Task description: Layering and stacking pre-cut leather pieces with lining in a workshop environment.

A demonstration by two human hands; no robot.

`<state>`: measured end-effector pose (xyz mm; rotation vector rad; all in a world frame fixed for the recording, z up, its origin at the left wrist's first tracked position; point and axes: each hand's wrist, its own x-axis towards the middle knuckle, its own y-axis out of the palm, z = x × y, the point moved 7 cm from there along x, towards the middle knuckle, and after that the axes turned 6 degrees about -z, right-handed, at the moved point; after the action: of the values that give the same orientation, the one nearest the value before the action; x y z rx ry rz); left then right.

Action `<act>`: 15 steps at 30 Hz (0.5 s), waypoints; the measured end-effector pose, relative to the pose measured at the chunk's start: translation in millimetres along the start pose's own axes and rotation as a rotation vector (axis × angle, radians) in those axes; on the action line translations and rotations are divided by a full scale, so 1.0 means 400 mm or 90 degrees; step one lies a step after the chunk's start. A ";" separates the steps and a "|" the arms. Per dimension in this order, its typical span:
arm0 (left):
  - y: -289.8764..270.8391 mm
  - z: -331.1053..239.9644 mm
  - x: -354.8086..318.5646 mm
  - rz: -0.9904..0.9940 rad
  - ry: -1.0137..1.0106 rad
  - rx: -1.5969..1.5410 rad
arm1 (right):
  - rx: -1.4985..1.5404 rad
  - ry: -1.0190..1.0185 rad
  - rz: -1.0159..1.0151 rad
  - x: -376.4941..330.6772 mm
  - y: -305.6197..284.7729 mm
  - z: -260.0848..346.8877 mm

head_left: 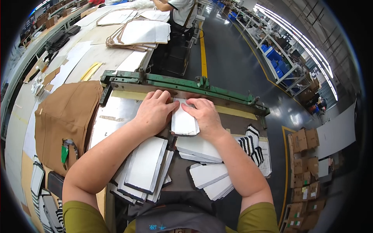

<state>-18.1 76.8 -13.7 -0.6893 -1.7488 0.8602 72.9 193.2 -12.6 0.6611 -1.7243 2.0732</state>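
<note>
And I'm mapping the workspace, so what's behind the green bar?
Dark floor, a yellow line and a pale table leftward; whatever the green bar directly blocks is hidden.

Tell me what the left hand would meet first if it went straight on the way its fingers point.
The metal strip along the near side of the green bar, it seems: it lies just ahead of the left hand, though this view leaves any gap unclear.

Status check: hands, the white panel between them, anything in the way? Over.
Left hand and right hand touching white panel, one each side. Panel's far end at green-framed bar, contact unclear. Bar directly beyond; panel stack nearer the body.
</note>
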 end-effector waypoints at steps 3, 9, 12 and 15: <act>0.003 -0.001 0.002 0.029 -0.007 -0.013 | 0.006 0.006 0.015 0.001 -0.001 -0.003; 0.006 -0.004 0.007 0.095 0.031 -0.050 | 0.090 0.037 0.075 -0.006 -0.006 -0.003; -0.004 -0.010 0.012 0.131 0.026 -0.012 | 0.043 0.063 0.138 -0.009 -0.014 -0.008; -0.013 -0.024 0.019 0.162 0.023 0.001 | -0.017 0.085 0.175 -0.016 -0.037 -0.016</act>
<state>-11.5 81.9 -3.5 -0.9344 -1.6501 1.0137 85.8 202.6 -5.1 0.2815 -1.8466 2.2120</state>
